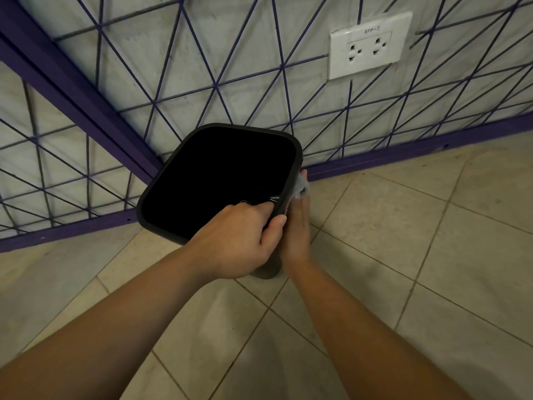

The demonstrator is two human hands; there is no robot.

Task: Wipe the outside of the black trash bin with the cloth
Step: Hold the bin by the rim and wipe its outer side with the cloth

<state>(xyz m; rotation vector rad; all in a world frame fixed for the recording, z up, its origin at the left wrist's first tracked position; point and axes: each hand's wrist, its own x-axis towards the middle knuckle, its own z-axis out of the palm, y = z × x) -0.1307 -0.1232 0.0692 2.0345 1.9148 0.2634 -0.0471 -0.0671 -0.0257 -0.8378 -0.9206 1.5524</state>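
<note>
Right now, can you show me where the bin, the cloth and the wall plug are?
black trash bin [298, 157]: head view, on its far right rim.
cloth [302, 186]: head view, on the grey bunch beside the bin.
wall socket [370, 44]: head view, on its white plate.

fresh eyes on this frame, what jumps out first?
The black trash bin at centre, its open mouth a dark square against the pale tiled floor. The left hand grips its near rim while the right hand presses a grey cloth to the bin's right outer side. Behind it, a purple wire grid crosses the wall, with a white double socket at upper right.
</note>
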